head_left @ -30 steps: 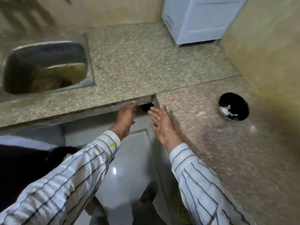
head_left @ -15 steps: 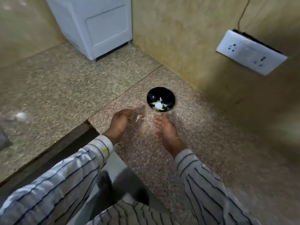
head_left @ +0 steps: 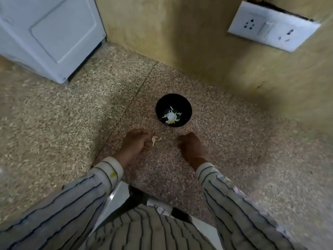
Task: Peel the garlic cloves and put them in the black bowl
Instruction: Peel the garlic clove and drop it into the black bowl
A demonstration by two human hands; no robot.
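Two hands rest low over a speckled stone counter [head_left: 234, 159], both seen from the back, with striped sleeves [head_left: 81, 193] running back toward the near edge. The slab under them is pinkish and fine-grained; a thin straight seam separates it from a coarser grey-beige slab on the left.

The black bowl [head_left: 173, 110] is round, glossy and deep. It stands on the pinkish slab just beyond the hands, near the far wall. At its bottom lies a pale white garlic piece [head_left: 171, 116] with thin, papery flakes of skin spread around it like petals.

The left hand [head_left: 136, 143] has its fingers curled. A small, pale, curved garlic scrap [head_left: 154, 140] lies on the counter right at its fingertips, and I cannot tell whether they pinch it or only lie beside it. The right hand [head_left: 191, 147] has its fingers folded under and out of sight, so I cannot tell whether it grasps anything.

A smooth white panelled cabinet [head_left: 50, 33] stands far left. A white socket plate [head_left: 272, 27] is fixed to the mottled yellowish wall [head_left: 171, 33] on the right.
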